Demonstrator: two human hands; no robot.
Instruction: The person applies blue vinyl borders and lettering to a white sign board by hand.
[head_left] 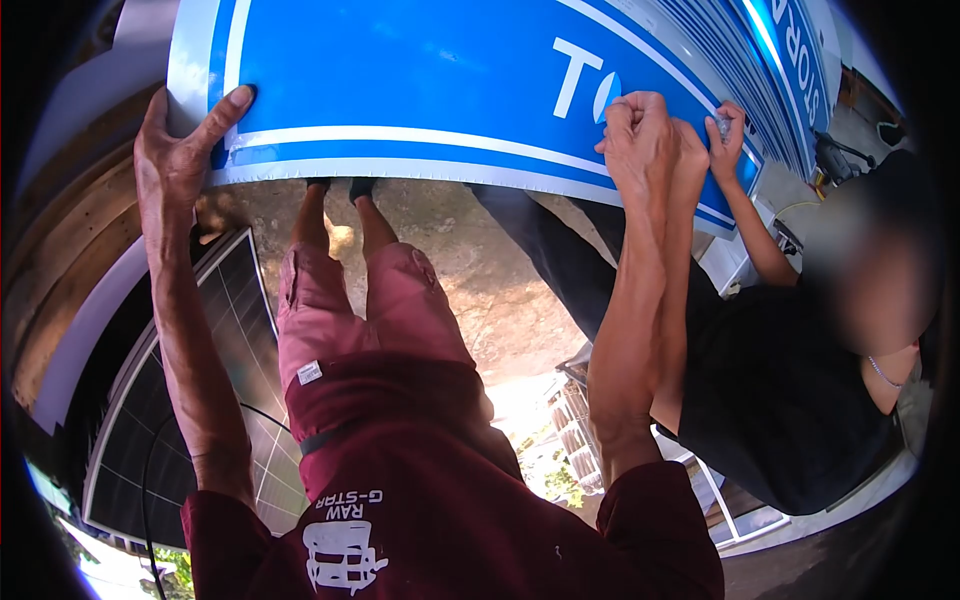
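Observation:
A blue sign panel point(400, 80) with white border lines and white lettering spans the top of the view. My left hand point(180, 150) grips its left edge, thumb on the blue face and fingers around the edge. My right hand point(638, 130) is closed in a pinch over the lettering, beside a white letter T point(577, 75) and a partly visible rounded white shape point(606, 97). What the pinch holds, if anything, is hidden. Close beside it, a co-worker's hand point(728, 140) is at the panel's right part, near a small clear crumpled bit.
The co-worker point(790, 390) in black leans in from the right. More blue signs point(795, 80) stand at upper right, near a dark tool point(840, 155). A solar panel point(225, 330) leans at left, with a black cable point(150, 480). Concrete floor point(500, 270) shows below.

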